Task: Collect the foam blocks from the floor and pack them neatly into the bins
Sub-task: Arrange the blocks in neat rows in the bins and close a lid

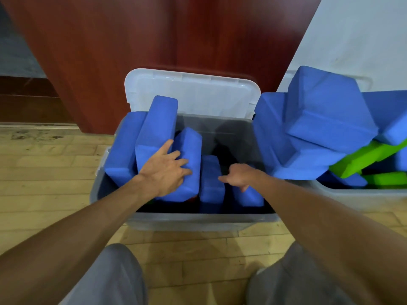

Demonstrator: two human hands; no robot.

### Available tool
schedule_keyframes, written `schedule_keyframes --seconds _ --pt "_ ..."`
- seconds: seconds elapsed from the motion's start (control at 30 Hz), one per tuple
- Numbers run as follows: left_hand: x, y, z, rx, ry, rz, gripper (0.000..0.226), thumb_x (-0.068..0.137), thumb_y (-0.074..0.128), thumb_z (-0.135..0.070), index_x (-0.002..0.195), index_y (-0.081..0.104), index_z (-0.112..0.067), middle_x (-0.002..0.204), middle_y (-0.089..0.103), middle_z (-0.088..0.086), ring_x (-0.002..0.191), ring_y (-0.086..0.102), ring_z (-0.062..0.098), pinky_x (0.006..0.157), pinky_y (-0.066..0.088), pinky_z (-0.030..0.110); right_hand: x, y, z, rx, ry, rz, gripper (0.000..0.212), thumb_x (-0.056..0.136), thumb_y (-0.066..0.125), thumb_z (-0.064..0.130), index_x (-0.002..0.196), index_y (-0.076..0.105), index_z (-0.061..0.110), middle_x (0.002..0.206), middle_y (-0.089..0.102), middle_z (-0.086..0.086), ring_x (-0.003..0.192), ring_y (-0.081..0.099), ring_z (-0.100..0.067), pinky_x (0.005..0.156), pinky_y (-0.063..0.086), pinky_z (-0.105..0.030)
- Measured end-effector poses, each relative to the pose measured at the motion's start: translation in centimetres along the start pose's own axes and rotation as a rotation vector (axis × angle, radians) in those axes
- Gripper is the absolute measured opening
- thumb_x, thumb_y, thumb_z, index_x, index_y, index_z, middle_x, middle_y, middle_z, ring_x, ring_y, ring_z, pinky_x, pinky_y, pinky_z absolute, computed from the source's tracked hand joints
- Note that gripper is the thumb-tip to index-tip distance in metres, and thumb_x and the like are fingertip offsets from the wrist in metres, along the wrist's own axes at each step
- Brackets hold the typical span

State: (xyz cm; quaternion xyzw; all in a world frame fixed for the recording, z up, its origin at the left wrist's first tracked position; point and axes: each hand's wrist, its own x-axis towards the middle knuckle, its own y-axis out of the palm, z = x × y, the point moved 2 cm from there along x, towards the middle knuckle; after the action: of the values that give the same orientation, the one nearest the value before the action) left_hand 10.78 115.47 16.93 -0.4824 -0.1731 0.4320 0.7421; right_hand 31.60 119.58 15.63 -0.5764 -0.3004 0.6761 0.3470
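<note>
1 head-worn view, facing forward and steeply down, close over the grey bin (198,220)

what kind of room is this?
Likely an indoor studio or activity room, though that's not certain: wood-strip floor, red-brown wooden panel behind, and plastic bins packed with foam blocks.

Near bin (198,220), before my knees: upright blocks (123,146) on its left side, my left hand (166,170) flat on the tilted block (190,146); my right hand (239,176) grips the low block (252,198) further right. Lid (193,93) behind. Second bin (356,198) to the right, heaped blocks (326,115) inside.
</note>
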Motion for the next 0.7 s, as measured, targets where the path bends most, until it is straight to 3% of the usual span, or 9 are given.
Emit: schedule_keyframes --seconds 0.07,0.13,0.27,0.4,0.53,0.7 --pt "0.0 0.3 0.0 0.033 -0.021 -0.046 0.049 0.096 0.019 -0.038 0.132 0.052 -0.042 0.134 0.055 -0.009 0.114 0.051 0.022 0.108 -0.006 0.051 0.2 0.9 1.0 -0.006 0.000 0.020 0.074 0.092 0.051 0.056 0.143 0.036 0.004 0.145 0.044 -0.013 0.112 0.059 -0.030 0.090 0.047 -0.032" --pt "-0.2 0.2 0.2 0.028 -0.022 -0.078 0.052 0.094 0.017 -0.038 0.129 0.055 -0.044 0.131 0.059 -0.009 0.109 0.055 0.021 0.109 -0.004 0.050 0.8 2.4 2.1 0.021 -0.014 0.075 0.091 0.086 0.050 0.067 0.151 0.022 0.010 0.154 0.032 -0.009 0.132 0.044 -0.028 0.097 0.042 -0.031" --pt "-0.5 0.3 0.5 0.018 -0.009 -0.014 0.044 0.098 0.025 -0.039 0.138 0.042 -0.044 0.143 0.046 -0.009 0.118 0.048 0.020 0.108 -0.013 0.049 2.4 4.7 2.0 0.028 0.033 0.025 0.107 0.071 0.057 0.078 0.152 0.018 0.020 0.149 0.039 -0.009 0.131 0.045 -0.030 0.104 0.042 -0.039" --pt "-0.4 0.1 0.3 0.020 -0.012 0.015 0.045 0.099 0.025 -0.040 0.142 0.036 -0.045 0.147 0.041 -0.010 0.123 0.044 0.020 0.108 -0.012 0.049 2.3 3.5 2.0 0.031 -0.001 -0.115 0.078 0.073 0.066 0.061 0.133 0.050 0.013 0.135 0.053 -0.011 0.119 0.053 -0.029 0.090 0.046 -0.033" --pt "-0.5 0.3 0.5 0.038 -0.004 -0.028 0.045 0.097 0.028 -0.041 0.140 0.038 -0.047 0.144 0.046 -0.011 0.118 0.048 0.020 0.110 -0.006 0.050 1.7 0.2 2.0 0.115 0.010 -0.263 0.069 0.076 0.064 0.056 0.124 0.052 0.008 0.127 0.056 -0.015 0.115 0.055 -0.034 0.086 0.046 -0.034" --pt "-0.5 0.3 0.3 0.022 -0.025 -0.020 0.046 0.098 0.024 -0.042 0.143 0.032 -0.048 0.150 0.038 -0.011 0.124 0.042 0.019 0.112 -0.007 0.049 0.9 -2.7 1.9 0.110 -0.085 -0.327 0.041 0.080 0.060 0.049 0.094 0.061 0.011 0.109 0.060 -0.010 0.099 0.059 -0.030 0.082 0.050 -0.036"
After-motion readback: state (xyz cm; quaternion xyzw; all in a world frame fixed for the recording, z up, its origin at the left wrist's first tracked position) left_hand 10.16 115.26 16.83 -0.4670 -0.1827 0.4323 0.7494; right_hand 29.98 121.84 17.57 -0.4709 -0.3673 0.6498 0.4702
